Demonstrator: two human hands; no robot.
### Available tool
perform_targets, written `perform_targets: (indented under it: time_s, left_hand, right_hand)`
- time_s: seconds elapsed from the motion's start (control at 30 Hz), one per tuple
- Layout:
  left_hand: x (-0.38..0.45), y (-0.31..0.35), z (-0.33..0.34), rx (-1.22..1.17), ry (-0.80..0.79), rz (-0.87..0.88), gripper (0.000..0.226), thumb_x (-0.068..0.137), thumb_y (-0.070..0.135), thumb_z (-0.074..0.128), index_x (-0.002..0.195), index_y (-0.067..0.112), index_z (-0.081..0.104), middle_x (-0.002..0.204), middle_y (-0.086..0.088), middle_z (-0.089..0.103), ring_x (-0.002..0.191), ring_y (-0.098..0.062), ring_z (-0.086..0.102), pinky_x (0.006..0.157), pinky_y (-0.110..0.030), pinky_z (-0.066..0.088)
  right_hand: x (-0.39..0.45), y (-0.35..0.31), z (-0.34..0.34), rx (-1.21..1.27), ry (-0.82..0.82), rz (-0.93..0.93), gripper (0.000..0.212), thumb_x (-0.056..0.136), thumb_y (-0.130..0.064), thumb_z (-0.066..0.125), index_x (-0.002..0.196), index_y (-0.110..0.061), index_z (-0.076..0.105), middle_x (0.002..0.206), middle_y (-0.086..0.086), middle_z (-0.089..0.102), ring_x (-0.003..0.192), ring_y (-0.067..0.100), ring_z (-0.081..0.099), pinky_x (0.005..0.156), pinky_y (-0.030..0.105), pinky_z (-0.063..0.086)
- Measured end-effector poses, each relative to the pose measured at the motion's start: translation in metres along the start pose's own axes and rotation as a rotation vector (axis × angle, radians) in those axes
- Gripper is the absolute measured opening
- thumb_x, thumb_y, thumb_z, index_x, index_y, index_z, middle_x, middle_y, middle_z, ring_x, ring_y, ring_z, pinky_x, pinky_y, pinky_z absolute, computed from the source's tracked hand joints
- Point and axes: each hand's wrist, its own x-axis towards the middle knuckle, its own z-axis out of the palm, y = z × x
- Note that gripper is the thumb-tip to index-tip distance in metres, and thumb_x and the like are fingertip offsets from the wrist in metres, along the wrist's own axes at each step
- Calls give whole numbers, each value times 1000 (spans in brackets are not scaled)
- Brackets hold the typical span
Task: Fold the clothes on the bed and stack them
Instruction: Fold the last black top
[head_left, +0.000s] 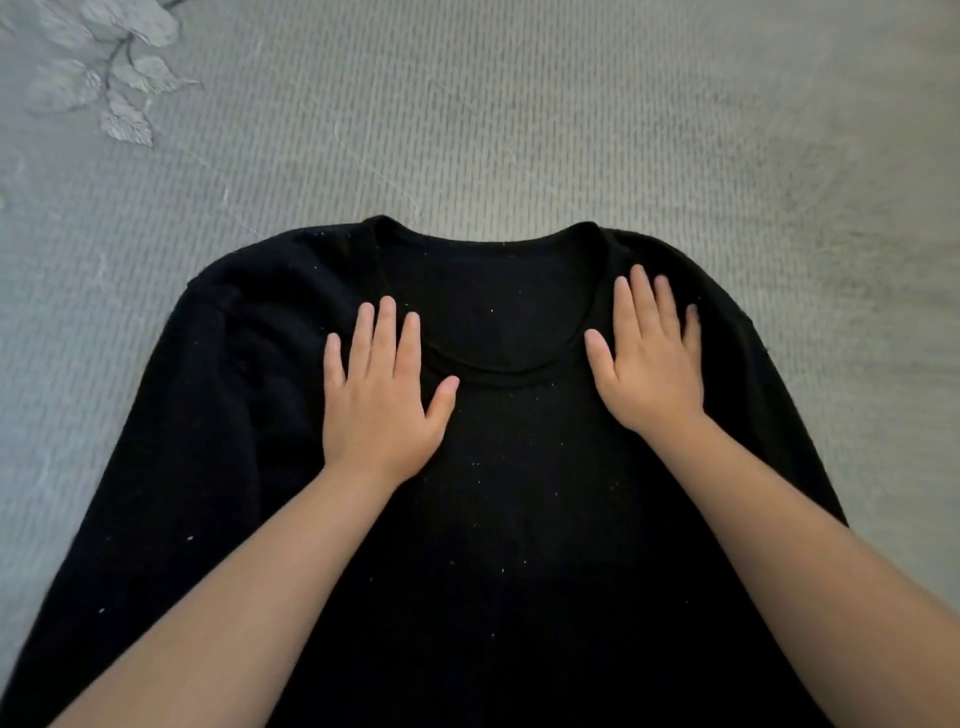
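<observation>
A black long-sleeved sweater (498, 493) lies flat and face up on the bed, its round neckline pointing away from me and its sleeves running down along both sides. My left hand (382, 395) rests palm down on the chest just left of the neckline, fingers straight. My right hand (649, 353) lies flat on the right shoulder area beside the neckline, fingers straight too. The sweater's lower part runs out of the frame at the bottom.
The grey ribbed bedspread (519, 114) fills the far half of the view. A leaf pattern (119, 78) is stitched into it at the far left.
</observation>
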Motion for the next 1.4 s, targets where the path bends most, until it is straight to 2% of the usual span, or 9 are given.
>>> perform_targets:
  time_s: [0.27,0.43,0.6,0.7,0.77,0.87,0.97,1.13,1.4]
  left_hand:
    - [1,6,-3,185,-96,-45,70,86,47,11,146,11,5,155,-10,1,142,-23,-4,111,-50,-4]
    - [-2,21,-14,338,-134,-54,61,95,40,15,146,11,-1,155,-10,-1,142,-23,-5,110,-53,-4]
    - [-56,62,-15,-115,2,236,53,93,21,39,138,-4,28,147,-20,27,139,-28,14,111,-49,10]
    - [-105,91,-3,-166,-91,330,53,90,23,40,136,-4,34,144,-20,33,133,-21,10,108,-44,11]
    - [-128,101,7,-126,-185,318,53,94,26,42,139,1,29,148,-15,26,135,-18,3,110,-40,4]
    - [-144,103,18,0,-265,302,60,93,36,41,143,7,23,153,-10,16,141,-20,3,112,-38,-2]
    - [-145,105,20,70,-274,307,63,92,38,40,143,8,21,153,-10,13,142,-21,4,112,-40,-2]
    - [-140,106,10,-31,-345,299,58,94,32,40,143,8,20,153,-8,13,142,-19,4,113,-38,0]
    - [-165,39,-56,-322,-136,-51,45,92,5,47,134,-7,36,142,-22,35,136,-32,25,110,-40,19]
  right_hand:
    - [-7,-8,-21,-33,-114,5,57,98,-40,20,147,-14,7,156,3,2,143,21,-1,114,44,-4]
    - [-113,24,-45,102,168,54,50,86,-20,59,129,-1,47,138,19,45,132,36,35,107,57,20]
    - [-250,88,-31,139,26,476,71,64,-28,82,119,7,53,108,30,58,97,47,57,79,57,45]
    - [-289,101,-21,177,-122,484,48,73,-21,76,111,3,61,93,25,63,83,42,61,72,46,46]
    - [-286,114,-23,324,-54,582,20,85,-11,61,98,3,65,86,24,65,79,40,62,65,35,40]
    - [-257,149,-39,545,139,857,26,93,-12,46,94,8,63,88,25,64,85,36,60,58,25,23]
    - [-223,181,-69,689,216,958,26,94,-12,41,98,4,60,89,18,56,88,28,54,64,27,29]
    - [-208,153,-111,1018,-82,764,15,92,-6,46,91,-11,60,91,12,60,87,24,58,78,36,48]
    - [-157,-3,-136,2016,-408,655,19,96,-6,38,93,-7,58,85,6,66,74,14,66,63,25,55]
